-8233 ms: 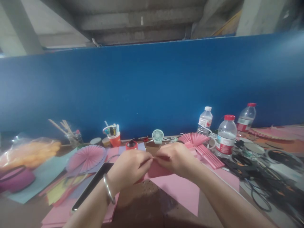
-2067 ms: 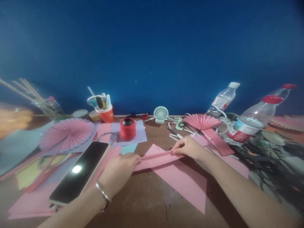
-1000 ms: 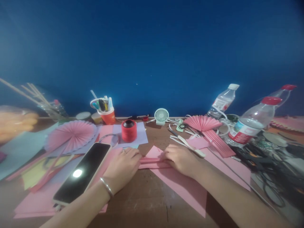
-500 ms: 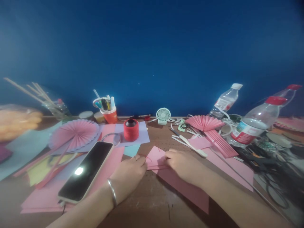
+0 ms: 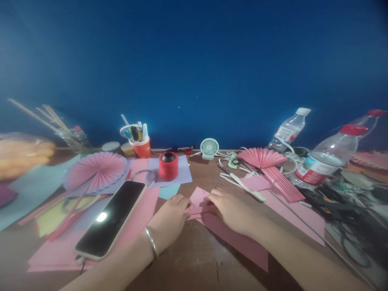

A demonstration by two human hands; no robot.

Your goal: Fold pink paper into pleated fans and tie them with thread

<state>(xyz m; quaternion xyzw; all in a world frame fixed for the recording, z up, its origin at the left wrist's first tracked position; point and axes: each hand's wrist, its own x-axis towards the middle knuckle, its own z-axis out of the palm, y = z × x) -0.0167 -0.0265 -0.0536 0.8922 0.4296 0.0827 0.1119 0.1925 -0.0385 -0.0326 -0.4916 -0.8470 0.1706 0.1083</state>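
Note:
In the middle of the table lies a small piece of folded pink paper (image 5: 199, 197), with a fold along its near edge. My left hand (image 5: 174, 212) pinches its left end, a silver bangle (image 5: 152, 242) on the wrist. On the other side my right hand (image 5: 227, 208) grips the paper's right end, fingers curled over the fold. Both hands partly cover it. A longer pink sheet (image 5: 242, 242) runs beneath my right hand and forearm toward the near right. Ahead of my left hand stands a spool of red thread (image 5: 168, 166).
To the left are a phone (image 5: 112, 218) and a round pleated paper fan (image 5: 98, 171). A cup of pens (image 5: 141, 146) and a mini fan (image 5: 209, 148) stand at the back. Rightward are a craft knife (image 5: 242, 184), pleated pink paper (image 5: 262, 157) and bottles (image 5: 324, 161).
My left hand has turned, its wrist shifting right, with the thumb now showing at the paper's near edge. The fingers of my right hand have moved slightly left along the fold.

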